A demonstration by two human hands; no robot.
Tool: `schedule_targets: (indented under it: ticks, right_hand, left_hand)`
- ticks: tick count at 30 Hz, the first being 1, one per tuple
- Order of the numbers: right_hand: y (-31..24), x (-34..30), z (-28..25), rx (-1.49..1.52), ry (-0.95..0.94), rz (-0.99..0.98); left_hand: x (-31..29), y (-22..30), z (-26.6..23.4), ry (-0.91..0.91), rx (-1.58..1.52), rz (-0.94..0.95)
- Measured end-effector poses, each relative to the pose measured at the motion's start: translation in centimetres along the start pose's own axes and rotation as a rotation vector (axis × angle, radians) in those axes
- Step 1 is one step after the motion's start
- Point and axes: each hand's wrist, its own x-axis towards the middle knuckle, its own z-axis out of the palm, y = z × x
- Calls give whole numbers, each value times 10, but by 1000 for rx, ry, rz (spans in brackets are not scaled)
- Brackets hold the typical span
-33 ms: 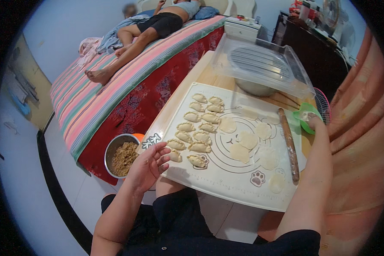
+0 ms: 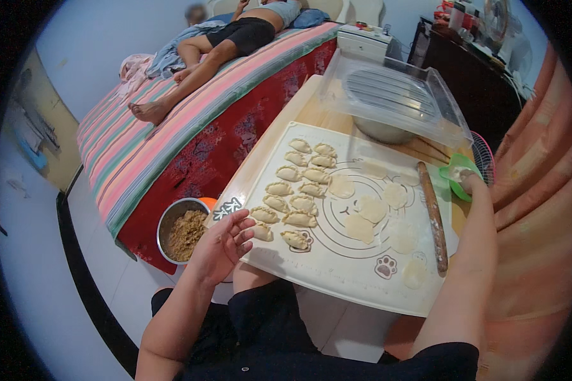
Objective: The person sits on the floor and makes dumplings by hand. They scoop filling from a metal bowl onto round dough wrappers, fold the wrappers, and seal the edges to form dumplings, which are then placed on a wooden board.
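My left hand (image 2: 221, 246) is raised palm up by the mat's near left edge, its fingers loosely spread and holding nothing. My right hand (image 2: 470, 181) reaches into a green bowl (image 2: 460, 159) with white flour at the far right; its fingertips are hidden there. Folded dumplings (image 2: 299, 219) lie in two rows on the left of a white pastry mat (image 2: 337, 274). Several round dough wrappers (image 2: 360, 228) are spread across the middle and right, some overlapping. A floury wooden rolling pin (image 2: 433, 222) rests along the mat's right side.
Left of the table, a metal bowl of minced filling (image 2: 187, 233) stands low. Behind the mat, a clear plastic cover (image 2: 442, 130) sits over a metal bowl (image 2: 381, 132), with chopsticks (image 2: 433, 149) beside it. A person lies on the striped bed (image 2: 117, 149). An orange curtain (image 2: 527, 241) hangs at right.
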Motion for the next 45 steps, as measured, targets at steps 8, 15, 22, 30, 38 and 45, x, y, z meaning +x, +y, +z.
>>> schedule_targets:
  ticks: [8, 15, 22, 30, 38, 45]
  right_hand:
    - [-3, 8, 17, 149, 281, 157]
    - [-19, -65, -72, 1400, 99, 162]
    - [-200, -227, -106, 1173, -214, -190]
    - [-299, -284, -106, 933, -168, -380]
    - [-305, -289, -110, 1036, -250, -310]
    - [-343, -303, -111, 1309, -382, -246]
  left_hand:
    - [-4, 6, -21, 62, -142, 46]
    - [-4, 9, -36, 92, -338, 57]
    - [-11, 0, -52, 59, -410, -12]
    - [-28, 4, -61, 62, -381, -42]
    - [-26, -5, -74, 64, -425, -24]
    - [-15, -5, -55, -92, -530, -16]
